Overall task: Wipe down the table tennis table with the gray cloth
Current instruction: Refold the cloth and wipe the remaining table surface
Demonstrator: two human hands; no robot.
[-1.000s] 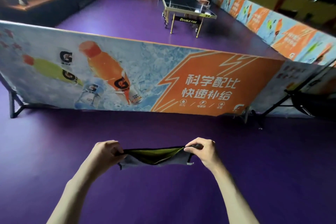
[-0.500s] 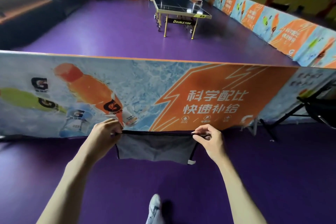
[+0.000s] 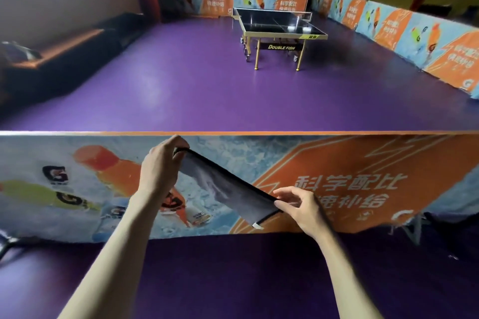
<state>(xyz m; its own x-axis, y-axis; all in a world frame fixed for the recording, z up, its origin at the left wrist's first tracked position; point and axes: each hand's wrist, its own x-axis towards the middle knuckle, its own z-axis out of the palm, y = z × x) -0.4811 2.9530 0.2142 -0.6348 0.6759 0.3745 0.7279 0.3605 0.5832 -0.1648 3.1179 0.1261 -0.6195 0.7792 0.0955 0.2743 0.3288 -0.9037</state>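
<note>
Purple floor [image 3: 181, 90] fills the hall, and the table tennis table [image 3: 280, 24] stands well away on it, beyond the printed barrier [image 3: 363, 163] that crosses right in front of me. I have the gray cloth [image 3: 228, 189] in the air on my side of that barrier, stretched between both hands. My left hand [image 3: 162, 166] is raised near the barrier's top edge and pinches one upper corner; my right hand [image 3: 302, 208] sits lower and pinches the other end along the dark hem, its spare fingers spread.

The cloth hangs on a slant, limp and light, and sags below the taut edge, so I judge it soft and easy to bunch. A small white tag [image 3: 257, 225] dangles at its low corner. I would grip it by the hem or fold it into a pad for wiping.

No wiping has started. The barrier blocks the straight path, so I must go round it. Past it the floor gives broad room around the table, with more barriers lining the right side.
</note>
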